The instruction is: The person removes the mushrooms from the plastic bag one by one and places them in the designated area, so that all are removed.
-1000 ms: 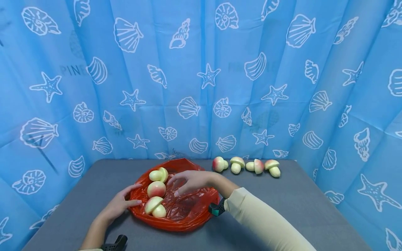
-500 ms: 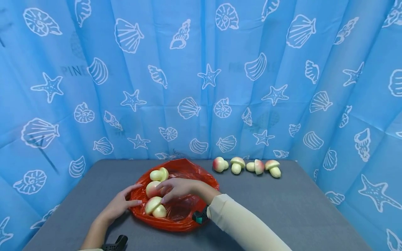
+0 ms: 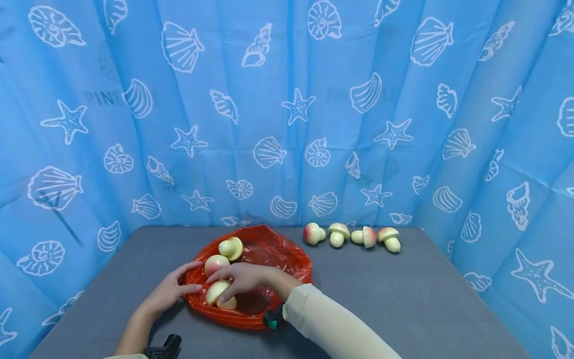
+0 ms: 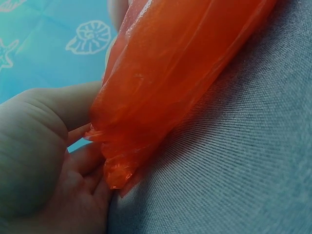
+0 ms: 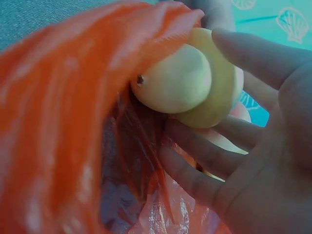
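Note:
A red plastic bag [image 3: 287, 259] lies open on the table, with three toy mushrooms inside along its left side. My left hand [image 3: 168, 291] grips the bag's left rim, thumb over the edge; the left wrist view shows the crumpled red film [image 4: 165, 73] between thumb and fingers. My right hand [image 3: 246, 278] reaches into the bag and holds the front toy mushroom [image 3: 217, 292], its thumb by the cap and its fingers around the far side in the right wrist view. Behind it lie a pink-capped mushroom [image 3: 216, 265], partly covered by the fingers, and a pale one [image 3: 230, 248].
At the back right of the grey table [image 3: 381, 299], several more toy mushrooms lie in a row, among them a pink-capped one [image 3: 312, 233] and an outermost one [image 3: 389, 239]. A blue shell-print curtain [image 3: 287, 124] hangs right behind the table.
My right hand has moved left and down onto the front mushroom. The back mushroom has turned, and the middle one has shifted slightly left. My left hand stays at the rim.

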`<state>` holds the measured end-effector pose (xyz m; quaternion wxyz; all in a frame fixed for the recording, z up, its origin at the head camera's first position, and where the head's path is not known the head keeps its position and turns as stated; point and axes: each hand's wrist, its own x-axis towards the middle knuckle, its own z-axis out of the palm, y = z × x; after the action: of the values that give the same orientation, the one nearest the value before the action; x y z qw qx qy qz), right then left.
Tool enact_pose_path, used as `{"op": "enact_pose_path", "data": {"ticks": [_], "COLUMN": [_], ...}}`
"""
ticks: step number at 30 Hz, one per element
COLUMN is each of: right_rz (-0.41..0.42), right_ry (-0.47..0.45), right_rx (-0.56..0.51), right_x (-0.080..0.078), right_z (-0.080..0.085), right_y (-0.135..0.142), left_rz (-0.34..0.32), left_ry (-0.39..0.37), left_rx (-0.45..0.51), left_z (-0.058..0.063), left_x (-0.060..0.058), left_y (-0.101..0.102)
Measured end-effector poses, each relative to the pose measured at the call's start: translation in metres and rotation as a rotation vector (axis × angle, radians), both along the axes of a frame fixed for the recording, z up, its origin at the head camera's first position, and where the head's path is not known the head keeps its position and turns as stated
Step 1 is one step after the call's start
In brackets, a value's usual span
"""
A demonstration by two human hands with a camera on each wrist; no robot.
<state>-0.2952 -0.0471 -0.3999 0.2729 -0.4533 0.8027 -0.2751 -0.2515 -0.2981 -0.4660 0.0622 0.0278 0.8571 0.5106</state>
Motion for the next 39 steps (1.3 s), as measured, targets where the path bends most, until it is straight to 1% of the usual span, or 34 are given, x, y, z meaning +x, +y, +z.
{"op": "enact_pose_path", "data": {"ticks": [4, 8, 13, 20, 24, 27, 32, 39], "right_rz": [-0.027, -0.032, -0.024, -0.056, -0.04, -0.05, -0.122, -0.225], "right_ry": [0.07, 0.131, 0.144, 0.174, 0.227, 0.268, 0.281, 0.291], "right_rx": [0.016, 0.021, 0.012, -0.029, -0.088, -0.135, -0.241, -0.449], "right_x": [0.002, 0.003, 0.005, 0.01, 0.015, 0.019, 0.023, 0.023], "right_z": [-0.004, -0.005, -0.003, 0.003, 0.011, 0.017, 0.025, 0.029], "right_y": [-0.005, -0.008, -0.005, 0.01, 0.02, 0.028, 0.044, 0.07], "left_rz": [0.003, 0.001, -0.007, -0.015, -0.016, -0.014, -0.005, -0.01], "left_ry": [-0.003, -0.005, -0.002, 0.001, 0.008, 0.006, -0.016, 0.0], "left_rx": [-0.012, -0.018, -0.018, -0.003, -0.005, -0.01, -0.004, -0.009], "left_z": [0.001, 0.002, 0.004, 0.003, 0.002, 0.001, -0.001, -0.001], "left_x": [0.001, 0.002, 0.003, 0.001, 0.0, 0.0, 0.0, -0.001], "left_y": [0.0, 0.0, 0.0, 0.0, -0.001, -0.001, -0.002, -0.001]}}
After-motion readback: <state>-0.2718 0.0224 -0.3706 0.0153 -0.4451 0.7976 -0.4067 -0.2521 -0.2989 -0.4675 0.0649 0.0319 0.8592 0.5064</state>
